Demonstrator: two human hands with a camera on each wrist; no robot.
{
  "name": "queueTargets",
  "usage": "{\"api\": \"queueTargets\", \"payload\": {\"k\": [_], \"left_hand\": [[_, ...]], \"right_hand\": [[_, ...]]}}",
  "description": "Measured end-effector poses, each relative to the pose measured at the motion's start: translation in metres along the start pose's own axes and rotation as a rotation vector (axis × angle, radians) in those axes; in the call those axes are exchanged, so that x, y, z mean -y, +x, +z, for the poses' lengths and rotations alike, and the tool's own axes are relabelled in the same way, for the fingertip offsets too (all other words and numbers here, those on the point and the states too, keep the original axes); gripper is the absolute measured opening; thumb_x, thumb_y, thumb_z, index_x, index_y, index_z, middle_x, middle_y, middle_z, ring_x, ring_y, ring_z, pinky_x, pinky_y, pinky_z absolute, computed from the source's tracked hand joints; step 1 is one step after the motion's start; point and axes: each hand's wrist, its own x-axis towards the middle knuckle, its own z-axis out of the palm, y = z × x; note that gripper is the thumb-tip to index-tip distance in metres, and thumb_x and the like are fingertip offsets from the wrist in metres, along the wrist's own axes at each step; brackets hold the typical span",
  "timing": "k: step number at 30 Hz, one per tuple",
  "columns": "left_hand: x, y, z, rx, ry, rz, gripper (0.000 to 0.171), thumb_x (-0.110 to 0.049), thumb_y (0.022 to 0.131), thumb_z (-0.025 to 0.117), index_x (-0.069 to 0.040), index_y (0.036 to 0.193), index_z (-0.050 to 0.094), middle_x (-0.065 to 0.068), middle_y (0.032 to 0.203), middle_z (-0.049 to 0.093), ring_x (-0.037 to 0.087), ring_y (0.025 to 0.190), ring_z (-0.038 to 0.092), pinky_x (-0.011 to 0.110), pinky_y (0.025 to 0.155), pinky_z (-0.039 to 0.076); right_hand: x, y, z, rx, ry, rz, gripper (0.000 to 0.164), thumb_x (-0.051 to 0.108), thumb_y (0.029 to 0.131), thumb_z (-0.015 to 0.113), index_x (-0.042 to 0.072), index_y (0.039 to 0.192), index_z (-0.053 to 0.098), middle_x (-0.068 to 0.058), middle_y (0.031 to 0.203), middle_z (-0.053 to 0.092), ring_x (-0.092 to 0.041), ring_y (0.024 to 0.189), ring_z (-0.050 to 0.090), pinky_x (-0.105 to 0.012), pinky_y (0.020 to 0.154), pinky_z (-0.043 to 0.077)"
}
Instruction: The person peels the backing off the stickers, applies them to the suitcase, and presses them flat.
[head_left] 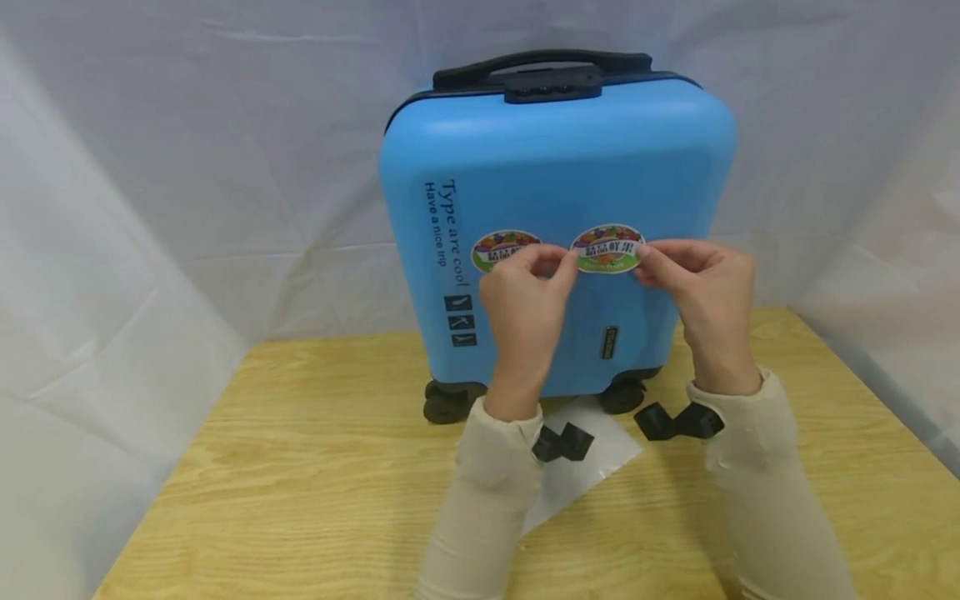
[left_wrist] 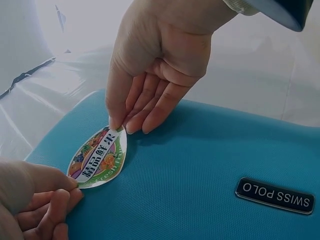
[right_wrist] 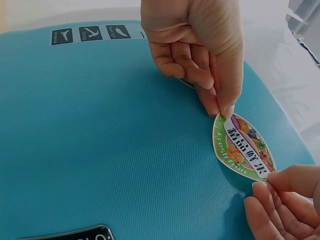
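Observation:
An oval fruit sticker (head_left: pixel 608 248) is stretched between both hands at the front of a blue suitcase (head_left: pixel 630 183). My left hand (head_left: pixel 528 304) pinches its left end between thumb and forefinger; my right hand (head_left: pixel 708 292) pinches the opposite end. In the right wrist view the sticker (right_wrist: pixel 244 147) bows slightly, with shadow on the shell beside it; whether any of it touches is unclear. A similar oval sticker (head_left: pixel 498 246) lies on the suitcase to the left, partly covered by my left hand. The left wrist view shows the held sticker (left_wrist: pixel 100 156) with both pinching hands.
The suitcase stands upright on a wooden table (head_left: pixel 300 467), its black handle (head_left: pixel 543 60) on top and wheels (head_left: pixel 447 402) below. A whitish sheet (head_left: pixel 585 450) lies under my wrists. White cloth (head_left: pixel 225 167) hangs behind and at the sides.

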Motion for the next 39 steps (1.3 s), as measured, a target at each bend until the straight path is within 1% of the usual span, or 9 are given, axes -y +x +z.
{"api": "queueTargets", "payload": {"k": [7, 11, 20, 24, 31, 39], "left_hand": [[0.0024, 0.0005, 0.0013, -0.016, 0.029, 0.020, 0.018, -0.025, 0.086, 0.070, -0.007, 0.083, 0.074, 0.003, 0.073, 0.071, 0.007, 0.054, 0.058, 0.018, 0.047, 0.043], [0.0040, 0.0000, 0.0014, -0.020, 0.039, 0.025, 0.018, -0.025, 0.086, 0.070, -0.007, 0.083, 0.074, 0.003, 0.073, 0.071, 0.007, 0.053, 0.058, 0.018, 0.047, 0.043], [0.0052, -0.0001, 0.0010, -0.030, 0.028, 0.029, 0.017, -0.023, 0.086, 0.070, -0.007, 0.083, 0.074, 0.003, 0.072, 0.071, 0.007, 0.052, 0.057, 0.018, 0.044, 0.041], [0.0051, -0.0003, 0.0007, -0.028, 0.024, 0.027, 0.017, -0.023, 0.086, 0.069, -0.007, 0.084, 0.074, 0.003, 0.073, 0.071, 0.006, 0.050, 0.056, 0.018, 0.043, 0.040], [0.0049, -0.0015, 0.0015, -0.026, 0.014, 0.033, 0.017, -0.023, 0.087, 0.069, -0.007, 0.085, 0.075, 0.003, 0.074, 0.071, 0.007, 0.054, 0.059, 0.017, 0.045, 0.042], [0.0044, -0.0007, 0.0017, -0.021, -0.010, 0.029, 0.017, -0.023, 0.087, 0.069, -0.006, 0.086, 0.075, 0.004, 0.075, 0.072, 0.007, 0.055, 0.059, 0.017, 0.047, 0.044]], "right_hand": [[0.0007, 0.0006, 0.0002, 0.006, -0.008, -0.004, 0.023, 0.014, 0.076, 0.079, -0.006, 0.086, 0.072, -0.006, 0.070, 0.070, -0.015, 0.059, 0.067, -0.024, 0.061, 0.056], [0.0001, 0.0007, 0.0004, 0.007, -0.041, -0.007, 0.023, 0.014, 0.076, 0.079, -0.006, 0.086, 0.072, -0.004, 0.071, 0.071, -0.015, 0.059, 0.067, -0.023, 0.060, 0.056], [0.0010, 0.0009, 0.0018, 0.009, -0.099, -0.013, 0.023, 0.015, 0.077, 0.078, -0.005, 0.087, 0.073, -0.003, 0.072, 0.071, -0.015, 0.060, 0.067, -0.023, 0.061, 0.055], [0.0020, 0.0007, 0.0020, 0.006, -0.152, -0.025, 0.022, 0.017, 0.078, 0.077, -0.003, 0.087, 0.073, -0.001, 0.071, 0.070, -0.014, 0.061, 0.067, -0.022, 0.063, 0.055], [0.0007, 0.0004, 0.0022, -0.002, -0.284, -0.110, 0.022, 0.018, 0.082, 0.074, -0.004, 0.088, 0.073, 0.008, 0.069, 0.068, -0.011, 0.061, 0.066, -0.021, 0.063, 0.054], [-0.0007, 0.0008, 0.0032, -0.019, -0.312, -0.164, 0.020, 0.016, 0.082, 0.074, -0.003, 0.087, 0.073, 0.014, 0.067, 0.066, -0.005, 0.060, 0.065, -0.018, 0.063, 0.053]]}}
